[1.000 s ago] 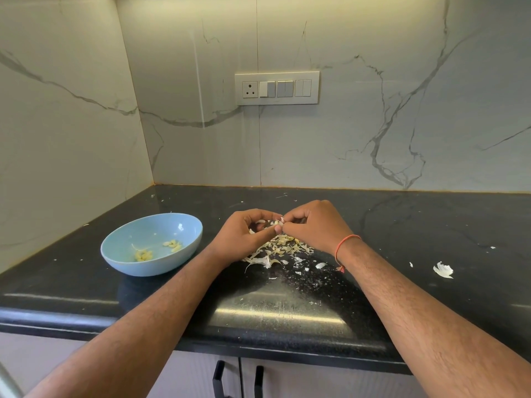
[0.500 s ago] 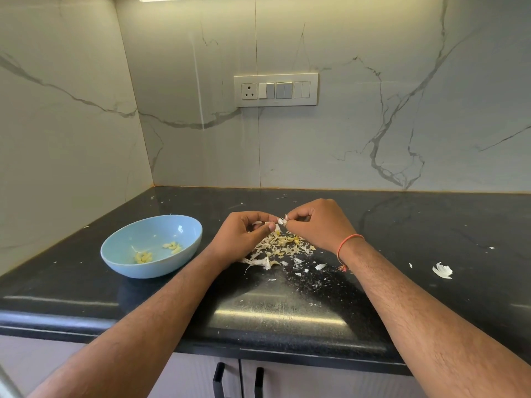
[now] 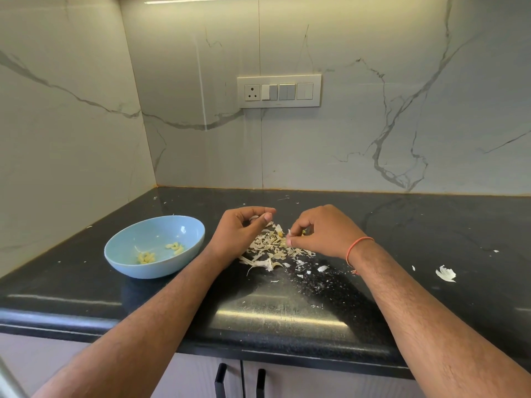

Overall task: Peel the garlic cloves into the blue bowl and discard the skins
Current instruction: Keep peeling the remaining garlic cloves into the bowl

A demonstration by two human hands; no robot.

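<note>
The person's left hand [image 3: 244,226] is curling its fingers and thumb around a small pale garlic clove [image 3: 254,218], pinching it just above the far left edge of the heap of papery off-white garlic skins [image 3: 274,248]. The right hand [image 3: 321,232] is hovering over the heap's right edge, its thumb and forefinger pinching a thin white flake of skin [image 3: 289,232]; whether anything else is sitting inside its curled fingers cannot be told. The shallow round light-blue bowl [image 3: 155,245] is sitting to the left of the heap, near but apart, holding two little clusters of peeled yellowish cloves [image 3: 161,252].

Judging from this, the clove is looking small and slick, so a loose pinch could be letting it drop into the heap, where it would be hard to pick out among the scraps. Bits of clinging skin could be riding along into the bowl. The light flakes are already lying scattered right of the heap, including one larger white piece [image 3: 445,273], so any brushing forearm could be spreading them further across the glossy black stone countertop [image 3: 287,311].
</note>
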